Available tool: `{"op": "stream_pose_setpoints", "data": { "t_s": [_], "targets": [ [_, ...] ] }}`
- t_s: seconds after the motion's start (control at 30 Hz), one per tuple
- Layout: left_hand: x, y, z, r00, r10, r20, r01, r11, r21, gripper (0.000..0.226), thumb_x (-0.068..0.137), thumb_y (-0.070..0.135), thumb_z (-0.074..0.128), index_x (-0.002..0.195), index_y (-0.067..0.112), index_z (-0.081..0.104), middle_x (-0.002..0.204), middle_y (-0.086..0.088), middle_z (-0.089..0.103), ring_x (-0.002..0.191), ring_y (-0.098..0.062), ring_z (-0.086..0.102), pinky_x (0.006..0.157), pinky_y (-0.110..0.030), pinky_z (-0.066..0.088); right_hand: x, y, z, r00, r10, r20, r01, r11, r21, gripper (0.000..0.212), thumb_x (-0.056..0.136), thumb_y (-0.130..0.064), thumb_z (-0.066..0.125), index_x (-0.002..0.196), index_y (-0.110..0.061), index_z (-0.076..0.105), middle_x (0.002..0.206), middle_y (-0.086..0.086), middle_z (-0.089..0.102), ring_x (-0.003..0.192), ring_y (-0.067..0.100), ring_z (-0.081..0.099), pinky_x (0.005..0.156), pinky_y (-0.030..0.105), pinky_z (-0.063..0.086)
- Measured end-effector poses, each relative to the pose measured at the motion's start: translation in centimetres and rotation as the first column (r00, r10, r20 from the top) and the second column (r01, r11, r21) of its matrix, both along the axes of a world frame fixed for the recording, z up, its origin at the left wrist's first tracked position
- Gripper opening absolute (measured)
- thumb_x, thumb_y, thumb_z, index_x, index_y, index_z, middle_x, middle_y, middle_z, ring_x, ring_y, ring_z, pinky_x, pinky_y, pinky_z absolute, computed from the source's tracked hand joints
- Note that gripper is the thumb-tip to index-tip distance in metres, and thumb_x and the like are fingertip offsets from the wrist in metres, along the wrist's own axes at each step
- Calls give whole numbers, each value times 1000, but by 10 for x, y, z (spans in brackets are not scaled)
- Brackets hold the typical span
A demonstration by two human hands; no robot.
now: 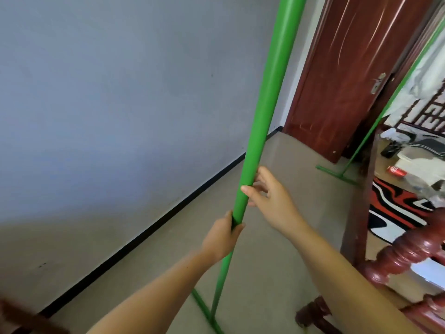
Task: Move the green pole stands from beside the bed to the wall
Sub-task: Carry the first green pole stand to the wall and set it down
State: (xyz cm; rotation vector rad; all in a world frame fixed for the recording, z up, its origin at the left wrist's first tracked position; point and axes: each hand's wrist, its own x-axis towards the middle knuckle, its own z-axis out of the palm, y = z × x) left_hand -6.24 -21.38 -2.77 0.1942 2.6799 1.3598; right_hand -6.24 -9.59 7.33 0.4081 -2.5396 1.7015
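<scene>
A green pole stand (267,97) rises upright right in front of me, its crossbar foot on the floor near the bottom edge. My left hand (222,237) is wrapped around the pole low down. Just above it my right hand (269,201) has its fingers loosely curled beside the pole, thumb touching it, not closed around it. A second green pole stand (375,124) stands farther off by the bed's far corner, its foot flat on the floor. The grey wall (120,92) lies to the left.
The dark red wooden bed frame (409,251) fills the right side, with a red, black and white patterned cover and small items on it. A brown door (349,68) stands at the back. Beige floor runs between wall and bed.
</scene>
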Motion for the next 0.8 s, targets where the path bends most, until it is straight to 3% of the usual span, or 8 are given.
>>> {"op": "stream_pose_setpoints", "data": {
  "t_s": [0.17,0.4,0.57,0.8],
  "targets": [
    [-29,-88,4,998,68,-8,-68,997,-29,16,89,25,48,93,10,44,85,-14,56,81,-31,56,75,-42,46,-37,-90,0,998,56,-25,-56,998,-11,17,80,-23,59,95,-22,52,91,-7,62,90,21,62,81,54,53],
    [-61,-204,8,985,174,-14,-174,984,-28,15,88,21,48,92,6,44,88,-19,58,86,-36,57,75,-42,45,-83,-207,3,987,159,-28,-159,987,-5,22,82,-19,60,81,-37,47,89,-11,59,89,22,64,80,53,54],
    [-68,-274,7,959,283,24,-282,959,-31,22,88,21,49,94,0,46,91,-25,61,83,-37,58,76,-44,47,-102,-279,1,965,259,-51,-258,966,27,17,83,-19,59,92,-27,48,86,-16,55,85,23,64,77,52,55],
    [-66,-348,12,903,428,25,-428,904,2,15,89,18,47,98,6,46,98,-24,62,92,-37,59,80,-43,47,-116,-368,1,934,352,-61,-352,936,24,20,83,-21,59,99,-21,49,86,-17,53,84,24,64,75,53,55]
  ]
}}
